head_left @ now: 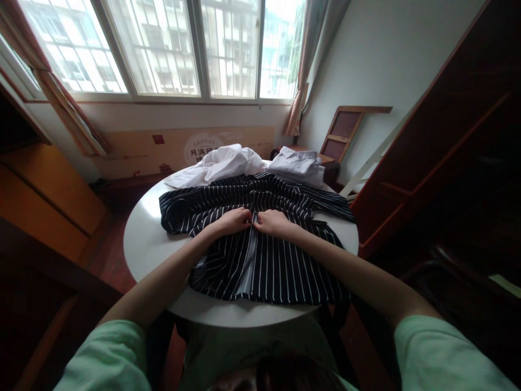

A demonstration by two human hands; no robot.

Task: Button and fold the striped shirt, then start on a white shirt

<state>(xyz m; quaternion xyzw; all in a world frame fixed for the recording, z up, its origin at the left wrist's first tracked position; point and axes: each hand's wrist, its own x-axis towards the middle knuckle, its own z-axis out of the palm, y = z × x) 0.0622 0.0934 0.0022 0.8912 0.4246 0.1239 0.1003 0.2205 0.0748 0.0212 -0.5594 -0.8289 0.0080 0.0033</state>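
In the head view, a black-and-white striped long-sleeved shirt (293,271) lies spread on a round white table (150,239), its hem toward the person. The left hand (237,219) and right hand (272,222) sit close together at the middle of its front, fingers curled nearly closed, each pinching the cloth beside the opening. Beyond it, a crumpled white garment (232,164) lies next to a folded white shirt (296,163)
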